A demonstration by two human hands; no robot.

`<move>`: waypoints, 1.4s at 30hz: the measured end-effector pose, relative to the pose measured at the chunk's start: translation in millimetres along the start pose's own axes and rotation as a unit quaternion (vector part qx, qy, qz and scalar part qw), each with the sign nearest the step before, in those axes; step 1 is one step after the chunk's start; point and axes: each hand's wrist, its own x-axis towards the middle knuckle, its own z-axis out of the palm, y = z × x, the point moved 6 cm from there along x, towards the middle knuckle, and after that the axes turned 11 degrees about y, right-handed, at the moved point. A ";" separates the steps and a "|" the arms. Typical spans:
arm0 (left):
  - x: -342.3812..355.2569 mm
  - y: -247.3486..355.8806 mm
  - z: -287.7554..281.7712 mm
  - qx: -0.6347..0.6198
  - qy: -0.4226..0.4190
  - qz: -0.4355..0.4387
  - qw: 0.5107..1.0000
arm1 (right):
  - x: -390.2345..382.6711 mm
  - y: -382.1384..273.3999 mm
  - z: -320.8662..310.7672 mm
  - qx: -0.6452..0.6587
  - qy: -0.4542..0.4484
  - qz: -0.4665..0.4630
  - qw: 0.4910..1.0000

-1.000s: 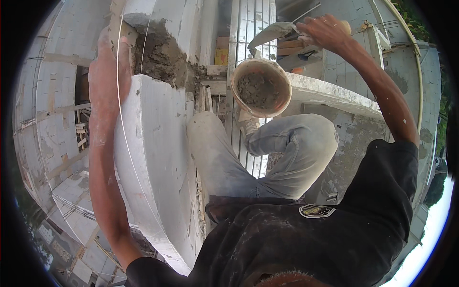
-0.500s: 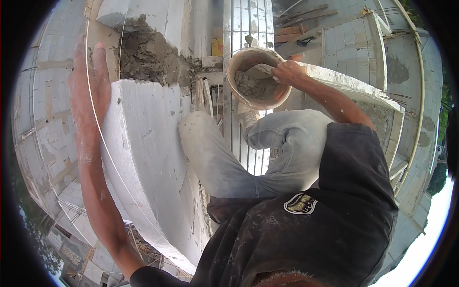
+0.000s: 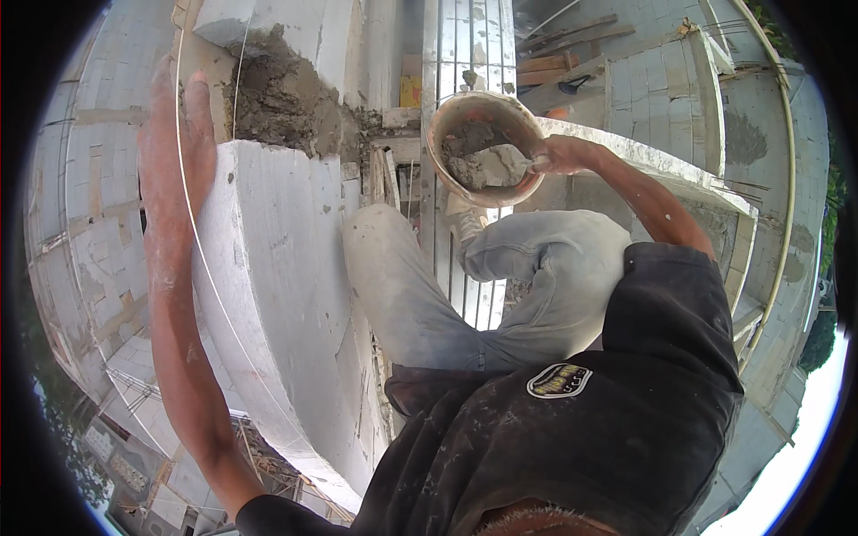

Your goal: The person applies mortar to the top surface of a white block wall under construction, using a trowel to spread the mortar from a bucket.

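- Left hand (image 3: 179, 161): fingers straight, thumb spread wide, set at the tan board (image 3: 216, 64) on the outer side of the white wall (image 3: 295, 250). It appears to steady the board; whether it grips cannot be told.
- String (image 3: 190, 214): crosses in front of the left hand and along the wall, probably as an alignment guide.
- Wall mortar (image 3: 288, 100): packed roughly above the block's end; the board probably retains its outer side.
- Bucket (image 3: 433, 147): beside the wall, within the right arm's reach, holding wet mortar.
- Trowel (image 3: 499, 166): blade inside the bucket, mortar on it.
- Right hand (image 3: 561, 155): closed around the trowel handle at the rim, seemingly to control the blade.
- Surface: ribbed metal plank (image 3: 469, 40), spotted with mortar.
- Surroundings: block walls (image 3: 100, 161) at left; loose timber (image 3: 547, 64) beyond the bucket; pale pipe (image 3: 790, 152) at right.
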 end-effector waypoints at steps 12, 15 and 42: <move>2.7 11.3 -2.8 0.030 -0.031 0.044 0.998 | -142.6 -130.0 -109.9 0.345 0.189 0.104 0.914; 3.1 18.0 -5.2 0.049 -0.026 0.053 0.997 | -156.2 -182.6 -74.3 0.534 0.155 0.078 0.828; 2.1 14.8 -4.9 0.017 -0.037 0.022 0.999 | -85.4 -273.9 19.0 0.740 0.344 0.087 0.571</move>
